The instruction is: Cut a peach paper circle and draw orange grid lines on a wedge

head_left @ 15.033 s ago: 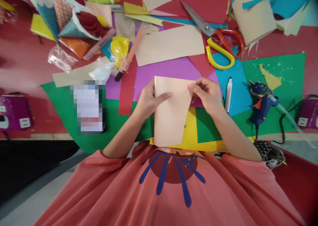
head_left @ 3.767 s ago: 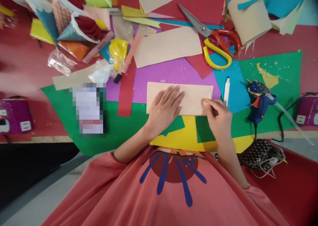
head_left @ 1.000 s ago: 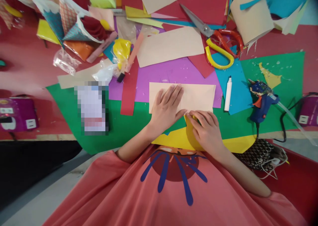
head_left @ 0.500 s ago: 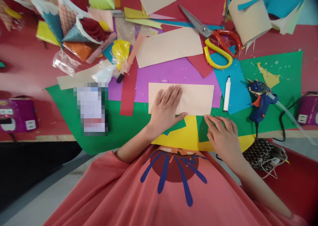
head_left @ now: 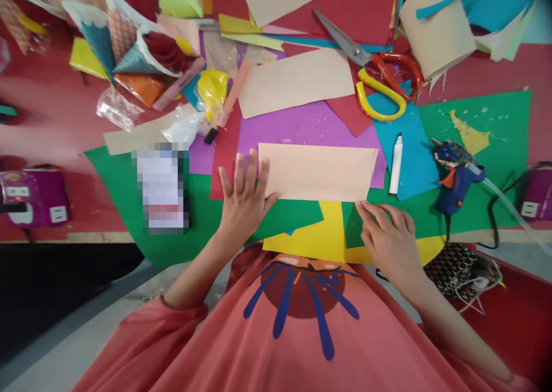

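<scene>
Peach paper [head_left: 319, 172]'s flat on the purple sheet [head_left: 297, 125] and green sheet [head_left: 297, 214], left hand [head_left: 245, 199] splayed open at its left end, right hand [head_left: 388, 234] loosely curled at the near right corner, can't tell if it's pinching. Uneven pressure could skew it imo.

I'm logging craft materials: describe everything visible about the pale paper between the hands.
The pale paper is a matte, unmarked peach rectangle lying flat, long sides across the view, right end slanted. A faint line there hints at layers. It overlaps a purple sheet and green sheet. The left hand overlaps its left end; the right hand is at its lower edge near the right corner, contact unclear.
</scene>
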Demonstrator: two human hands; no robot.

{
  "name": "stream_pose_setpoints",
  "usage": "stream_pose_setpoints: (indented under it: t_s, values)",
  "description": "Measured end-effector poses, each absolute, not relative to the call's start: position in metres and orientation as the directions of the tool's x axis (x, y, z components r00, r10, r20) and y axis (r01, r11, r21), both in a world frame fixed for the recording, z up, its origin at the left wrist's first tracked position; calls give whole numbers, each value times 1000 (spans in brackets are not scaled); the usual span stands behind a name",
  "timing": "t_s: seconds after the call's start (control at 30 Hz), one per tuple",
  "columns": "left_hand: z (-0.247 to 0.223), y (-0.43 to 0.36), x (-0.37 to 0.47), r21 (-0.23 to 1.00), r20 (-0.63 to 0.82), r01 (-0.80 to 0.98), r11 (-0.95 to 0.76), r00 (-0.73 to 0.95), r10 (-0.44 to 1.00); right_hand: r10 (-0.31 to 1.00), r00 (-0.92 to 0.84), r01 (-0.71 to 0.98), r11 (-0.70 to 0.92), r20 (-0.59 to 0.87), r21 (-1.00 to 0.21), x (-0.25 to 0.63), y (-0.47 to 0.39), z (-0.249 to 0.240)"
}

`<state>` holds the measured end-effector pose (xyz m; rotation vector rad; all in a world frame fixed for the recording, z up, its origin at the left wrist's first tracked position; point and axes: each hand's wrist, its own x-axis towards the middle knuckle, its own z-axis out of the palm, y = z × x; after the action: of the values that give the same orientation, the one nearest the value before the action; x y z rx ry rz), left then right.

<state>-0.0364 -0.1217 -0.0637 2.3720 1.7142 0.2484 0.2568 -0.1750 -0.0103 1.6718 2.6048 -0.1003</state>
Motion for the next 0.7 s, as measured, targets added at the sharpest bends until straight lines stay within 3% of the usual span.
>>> stream_pose_setpoints:
  t_s: [0.2,0.37,0.53,0.7]
  values:
    - [-65,-135,-55,223,87,934,-278,265,960,905,-418,908,414,-81,-61,260,-177,-10]
    - [-62,-138,-62,303,113,916,-264,240,964,915,-396,911,382,-79,-154,263,-176,-14]
    - [-55,-137,-61,402,127,874,-274,243,962,945,-305,886,326,117,-329,273,-165,-18]
    - [-53,-138,-52,372,186,887,-274,218,958,963,-223,945,252,155,-207,278,-149,-25]
